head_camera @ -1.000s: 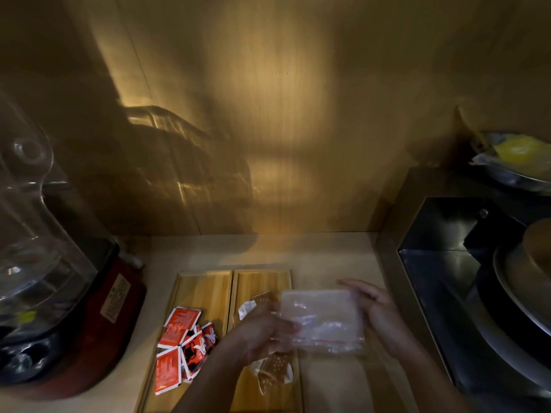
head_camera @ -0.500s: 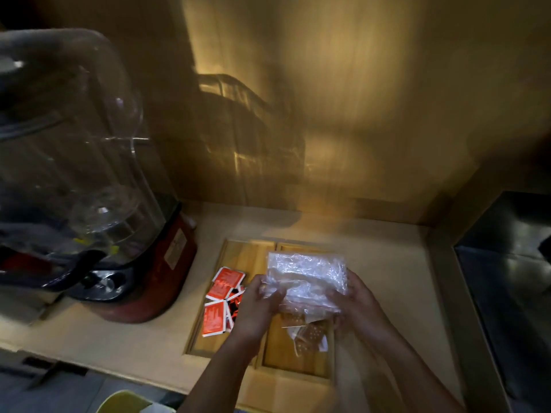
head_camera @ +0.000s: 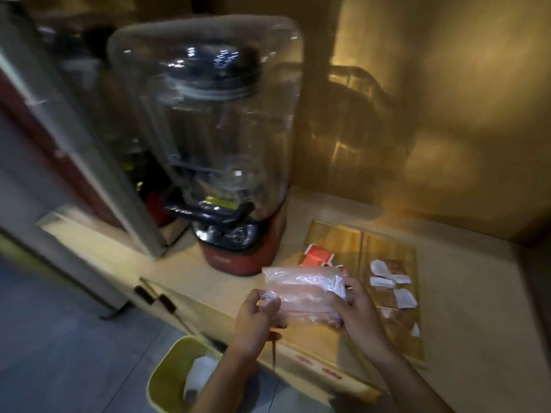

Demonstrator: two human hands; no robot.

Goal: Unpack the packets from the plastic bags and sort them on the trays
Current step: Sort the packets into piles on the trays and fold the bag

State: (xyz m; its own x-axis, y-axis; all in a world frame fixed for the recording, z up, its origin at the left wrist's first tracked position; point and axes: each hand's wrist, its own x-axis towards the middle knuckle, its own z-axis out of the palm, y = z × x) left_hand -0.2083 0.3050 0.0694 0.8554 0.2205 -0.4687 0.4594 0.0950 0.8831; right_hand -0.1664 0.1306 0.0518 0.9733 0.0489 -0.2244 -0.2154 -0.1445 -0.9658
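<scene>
I hold a clear, crumpled plastic bag (head_camera: 304, 290) between both hands, near the counter's front edge. My left hand (head_camera: 256, 318) pinches its left end and my right hand (head_camera: 356, 311) grips its right side. Two wooden trays lie side by side on the counter. The left tray (head_camera: 335, 238) carries red-orange packets (head_camera: 317, 256), partly hidden behind the bag. The right tray (head_camera: 393, 341) holds several brown and white packets (head_camera: 390, 283). I cannot tell whether anything is inside the bag.
A tall blender (head_camera: 220, 162) with a clear cover and red base stands on the counter left of the trays. A yellow-green bin (head_camera: 167, 374) with white plastic inside sits on the floor below the counter's edge. A wooden wall runs behind.
My view has swung left and down, bringing the blender, floor and bin into sight. Both hands have carried the bag off the trays toward the counter's front edge, above the bin.
</scene>
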